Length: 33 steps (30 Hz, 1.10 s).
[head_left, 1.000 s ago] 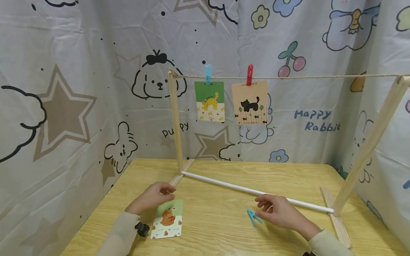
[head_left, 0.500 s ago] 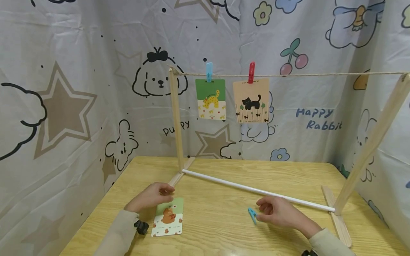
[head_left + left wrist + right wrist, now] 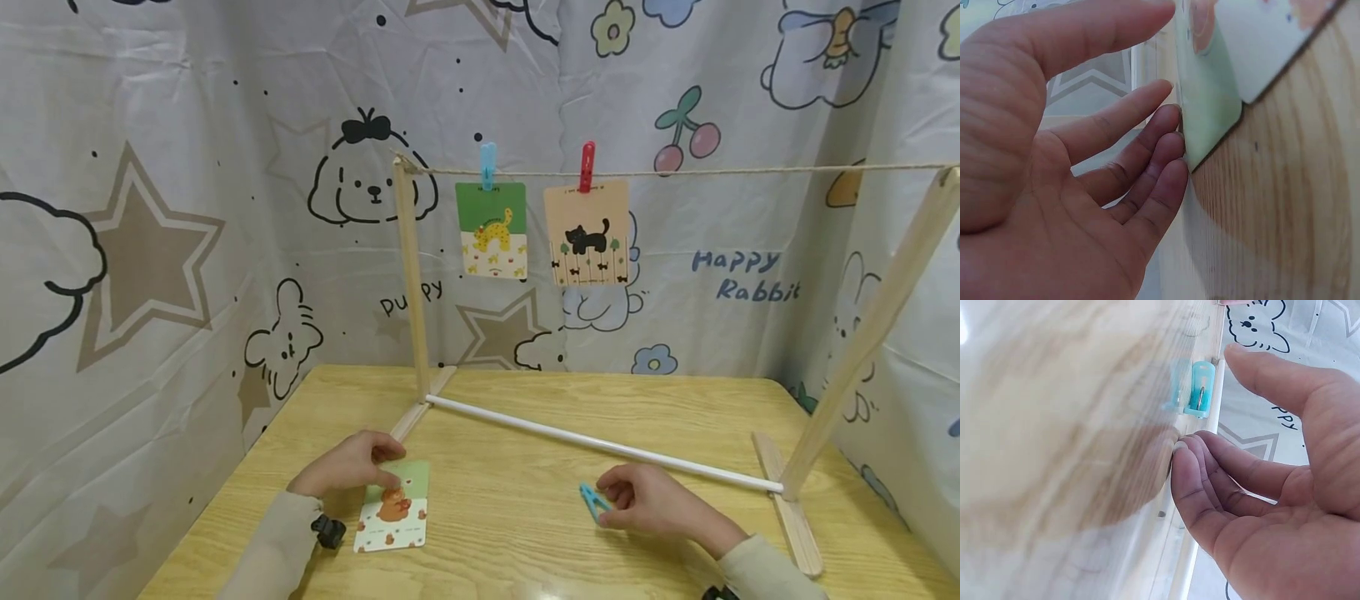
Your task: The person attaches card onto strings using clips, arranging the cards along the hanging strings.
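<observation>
My left hand (image 3: 348,465) is over the upper left of a card (image 3: 393,521) with a brown bear on it, which lies on the table. In the left wrist view, the fingertips (image 3: 1175,169) touch down at the green edge of the card (image 3: 1210,106), with the thumb spread apart from them. My right hand (image 3: 648,500) rests by a blue clothespin (image 3: 592,502) on the table. Seen from the right wrist, the clothespin (image 3: 1201,390) lies beyond the gap between thumb and fingers; neither appears to grip it.
A wooden frame with a left post (image 3: 411,283), a right post (image 3: 873,342) and a white rod (image 3: 600,442) stands across the table (image 3: 517,533). From its string (image 3: 712,172) hang a green card (image 3: 491,233) under a blue clothespin (image 3: 488,167) and a peach card (image 3: 587,233) under a red clothespin (image 3: 587,167).
My left thumb has come down over the top of the bear card. The right thumb has dropped away from the fingers, around the blue clothespin. The view has tilted slightly.
</observation>
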### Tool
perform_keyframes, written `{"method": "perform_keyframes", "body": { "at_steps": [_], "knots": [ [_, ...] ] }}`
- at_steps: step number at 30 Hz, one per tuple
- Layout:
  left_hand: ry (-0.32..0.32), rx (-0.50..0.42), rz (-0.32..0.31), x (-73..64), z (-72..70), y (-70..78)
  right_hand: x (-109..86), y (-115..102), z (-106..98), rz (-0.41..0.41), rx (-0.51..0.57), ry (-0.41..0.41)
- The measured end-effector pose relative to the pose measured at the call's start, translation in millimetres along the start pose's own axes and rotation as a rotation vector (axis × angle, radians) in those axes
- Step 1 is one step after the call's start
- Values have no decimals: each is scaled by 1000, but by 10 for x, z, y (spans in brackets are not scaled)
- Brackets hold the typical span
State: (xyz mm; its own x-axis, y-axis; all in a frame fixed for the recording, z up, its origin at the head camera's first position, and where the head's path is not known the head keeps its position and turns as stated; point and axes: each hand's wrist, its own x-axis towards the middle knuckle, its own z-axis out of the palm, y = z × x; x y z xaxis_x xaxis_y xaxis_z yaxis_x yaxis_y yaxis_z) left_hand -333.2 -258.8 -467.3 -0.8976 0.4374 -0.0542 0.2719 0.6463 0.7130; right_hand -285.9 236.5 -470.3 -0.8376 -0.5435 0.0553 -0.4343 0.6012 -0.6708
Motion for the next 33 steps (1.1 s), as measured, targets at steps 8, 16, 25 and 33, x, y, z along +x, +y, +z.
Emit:
{"method": "perform_keyframes", "body": {
  "at_steps": [8, 16, 25, 33],
  "knots": [
    [-15, 8, -48, -19, 7, 6, 4, -21, 7, 16, 29, -33],
    [-10, 18, -35, -7, 18, -12, 11, -26, 15, 25, 31, -46],
    [-5, 15, -27, 7, 60, 8, 13, -25, 18, 27, 25, -40],
    [-8, 6, -42, -1, 61, 22, 30, -28, 39, 16, 30, -36]
  ]
}}
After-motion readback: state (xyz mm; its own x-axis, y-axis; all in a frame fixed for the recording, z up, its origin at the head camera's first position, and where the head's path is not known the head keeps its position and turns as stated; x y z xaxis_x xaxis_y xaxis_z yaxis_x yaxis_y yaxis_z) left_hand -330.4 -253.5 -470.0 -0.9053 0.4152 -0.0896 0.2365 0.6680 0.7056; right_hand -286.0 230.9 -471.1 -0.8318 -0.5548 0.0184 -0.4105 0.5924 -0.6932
